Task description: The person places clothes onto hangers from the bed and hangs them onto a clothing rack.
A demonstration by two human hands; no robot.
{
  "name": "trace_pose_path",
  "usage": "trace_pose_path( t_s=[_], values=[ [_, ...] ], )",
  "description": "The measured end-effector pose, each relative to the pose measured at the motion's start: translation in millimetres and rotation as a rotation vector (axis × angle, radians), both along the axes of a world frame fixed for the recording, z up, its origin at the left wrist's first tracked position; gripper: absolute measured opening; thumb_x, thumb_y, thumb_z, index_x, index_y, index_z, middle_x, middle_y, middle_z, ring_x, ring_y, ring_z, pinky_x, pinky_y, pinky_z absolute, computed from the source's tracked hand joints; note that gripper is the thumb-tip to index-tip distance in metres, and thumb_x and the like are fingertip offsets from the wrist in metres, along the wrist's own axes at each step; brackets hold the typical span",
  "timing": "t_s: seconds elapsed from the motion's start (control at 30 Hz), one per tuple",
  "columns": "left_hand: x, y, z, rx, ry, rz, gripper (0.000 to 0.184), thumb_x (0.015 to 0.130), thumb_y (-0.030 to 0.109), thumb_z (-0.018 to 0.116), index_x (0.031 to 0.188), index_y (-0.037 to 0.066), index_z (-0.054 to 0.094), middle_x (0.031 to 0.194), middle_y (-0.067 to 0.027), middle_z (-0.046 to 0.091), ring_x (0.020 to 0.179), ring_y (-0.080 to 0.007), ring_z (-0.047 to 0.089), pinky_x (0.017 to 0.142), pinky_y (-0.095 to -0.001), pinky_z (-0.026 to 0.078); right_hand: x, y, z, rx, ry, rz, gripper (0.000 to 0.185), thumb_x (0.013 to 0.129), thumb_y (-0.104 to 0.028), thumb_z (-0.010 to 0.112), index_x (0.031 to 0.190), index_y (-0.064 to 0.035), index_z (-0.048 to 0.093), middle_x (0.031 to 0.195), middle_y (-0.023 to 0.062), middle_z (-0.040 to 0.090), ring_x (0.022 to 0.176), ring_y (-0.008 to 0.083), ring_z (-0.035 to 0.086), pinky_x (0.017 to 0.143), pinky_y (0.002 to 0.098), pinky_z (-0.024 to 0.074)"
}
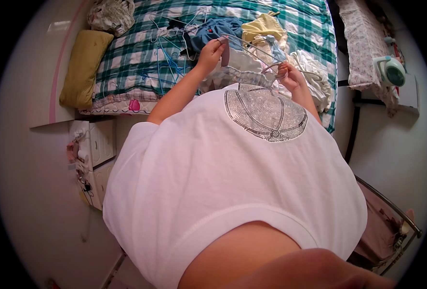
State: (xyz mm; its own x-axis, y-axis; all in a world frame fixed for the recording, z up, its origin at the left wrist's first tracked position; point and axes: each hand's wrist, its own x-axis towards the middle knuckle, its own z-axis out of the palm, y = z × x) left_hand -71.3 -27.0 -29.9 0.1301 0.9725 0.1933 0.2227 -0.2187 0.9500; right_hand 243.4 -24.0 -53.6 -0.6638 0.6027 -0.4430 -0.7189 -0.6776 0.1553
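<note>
My left hand [211, 54] is closed on a mauve strap [225, 54] that hangs down from the fingers. The strap seems to belong to a sheer pale garment [233, 76] hanging below my hands, partly hidden by my shirt. Between the two hands runs a thin light clothes hanger [253, 47]. Its far end meets my right hand [290, 77], whose fingers are closed around it beside another mauve strap [270, 68]. Just beyond lie a blue garment [217, 30], a yellow garment [264, 28] and a white garment [314, 72].
A green-and-white checked bedspread [136, 53] covers the bed. Several blue and white hangers [167, 60] lie left of my hands. An olive pillow [83, 67] rests at the bed's left edge. White drawers [101, 142] stand below it, and a small fan [392, 71] is on the right.
</note>
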Motion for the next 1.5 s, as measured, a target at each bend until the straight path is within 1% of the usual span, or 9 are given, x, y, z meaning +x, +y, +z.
trace_pose_path(
  t_s=[0.2, 0.43, 0.67, 0.77, 0.83, 0.9, 1.0, 1.1, 1.5],
  values=[
    [1.5, -1.7, -1.2, -0.065, -0.316, -0.006, 0.022, 0.086, 0.016, 0.045, 0.091, 0.0, 0.058, 0.087, -0.0059, 0.056, 0.077, -0.0131, 0.053, 0.068, -0.0247, 0.043, 1.1, -5.0, 9.7, 0.002, -0.105, -0.023, 0.019, 0.089, -0.013, 0.04, 0.074, -0.0024, 0.045, 0.064, 0.0024, 0.048, 0.054, 0.0107, 0.048, 0.053, 0.0233, 0.0441],
    [-14.7, 10.6, -3.0, 0.168, 0.216, -0.386, 0.023, 0.085, 0.019, 0.048, 0.083, 0.0, 0.062, 0.088, -0.0088, 0.058, 0.086, -0.018, 0.053, 0.078, -0.027, 0.04, 2.6, -9.0, 5.5, 0.013, 0.082, 0.02, 0.017, 0.088, -0.01, 0.041, 0.075, -0.0012, 0.046, 0.065, 0.0032, 0.05, 0.054, 0.0114, 0.049, 0.053, 0.0211, 0.0449],
    [-24.2, 18.0, -1.9, -0.25, 0.16, -0.174, 0.025, 0.081, 0.024, 0.056, 0.088, 0.0, 0.06, 0.092, -0.0084, 0.057, 0.086, -0.016, 0.053, 0.079, -0.0273, 0.039, 10.5, 4.4, 1.1, 0.068, 0.164, -0.023, 0.016, 0.088, -0.011, 0.039, 0.078, -0.0001, 0.045, 0.069, 0.0038, 0.05, 0.059, 0.0116, 0.049, 0.057, 0.0212, 0.0465],
    [-18.4, 22.0, 9.2, 0.101, 0.335, 0.015, 0.029, 0.076, 0.022, 0.06, 0.098, 0.003, 0.054, 0.093, -0.0116, 0.056, 0.084, -0.0221, 0.055, 0.072, -0.0304, 0.042, 4.0, 11.0, 9.1, 0.118, 0.071, 0.005, 0.018, 0.089, -0.013, 0.039, 0.077, -0.0003, 0.045, 0.068, 0.0037, 0.049, 0.059, 0.0117, 0.049, 0.058, 0.0212, 0.0471],
    [-10.3, 24.4, 25.1, 0.543, 0.529, 0.078, 0.039, 0.073, 0.024, 0.061, 0.105, 0.007, 0.049, 0.105, -0.0133, 0.052, 0.094, -0.0278, 0.05, 0.082, -0.0391, 0.038, -0.1, 20.8, 8.2, 0.143, 0.018, 0.048, 0.021, 0.09, -0.016, 0.039, 0.076, -0.0011, 0.045, 0.067, 0.0036, 0.048, 0.059, 0.0111, 0.049, 0.057, 0.0212, 0.0461],
    [-2.0, 27.6, 37.5, 0.585, 0.554, 0.009, 0.036, 0.076, 0.028, 0.059, 0.104, 0.007, 0.051, 0.103, -0.0105, 0.054, 0.096, -0.0287, 0.05, 0.085, -0.0399, 0.036, -3.7, 28.6, 6.2, 0.144, -0.028, 0.039, 0.021, 0.09, -0.016, 0.038, 0.076, -0.0012, 0.045, 0.067, 0.0034, 0.048, 0.059, 0.0107, 0.049, 0.056, 0.0214, 0.0456],
    [-0.8, 29.2, 54.7, 0.624, 0.89, -0.135, 0.028, 0.077, 0.027, 0.058, 0.097, 0.007, 0.055, 0.091, -0.0088, 0.059, 0.086, -0.0272, 0.054, 0.076, -0.0387, 0.04, -10.8, 30.2, 16.4, 0.197, -0.025, 0.08, 0.021, 0.091, -0.016, 0.036, 0.077, -0.0011, 0.044, 0.066, 0.0033, 0.048, 0.058, 0.0101, 0.049, 0.055, 0.0202, 0.0455],
    [13.5, 29.2, 55.1, 0.413, 0.876, -0.354, 0.021, 0.08, 0.029, 0.054, 0.091, 0.01, 0.057, 0.078, -0.0073, 0.06, 0.073, -0.027, 0.056, 0.064, -0.0371, 0.043, -24.3, 31.2, 28.9, 0.267, -0.193, 0.057, 0.023, 0.092, -0.018, 0.034, 0.079, -0.001, 0.044, 0.067, 0.0035, 0.048, 0.057, 0.0101, 0.049, 0.054, 0.02, 0.0455],
    [-25.7, 31.6, 35.9, 0.251, 0.738, 0.077, 0.024, 0.085, 0.033, 0.045, 0.088, 0.014, 0.058, 0.07, -0.0098, 0.059, 0.066, -0.0289, 0.057, 0.054, -0.0373, 0.042, -0.8, 33.7, 18.9, 0.544, -0.548, 0.156, 0.025, 0.087, -0.019, 0.046, 0.1, 0.001, 0.052, 0.081, 0.0039, 0.058, 0.071, 0.0133, 0.056, 0.068, 0.0249, 0.0446]
  ],
)
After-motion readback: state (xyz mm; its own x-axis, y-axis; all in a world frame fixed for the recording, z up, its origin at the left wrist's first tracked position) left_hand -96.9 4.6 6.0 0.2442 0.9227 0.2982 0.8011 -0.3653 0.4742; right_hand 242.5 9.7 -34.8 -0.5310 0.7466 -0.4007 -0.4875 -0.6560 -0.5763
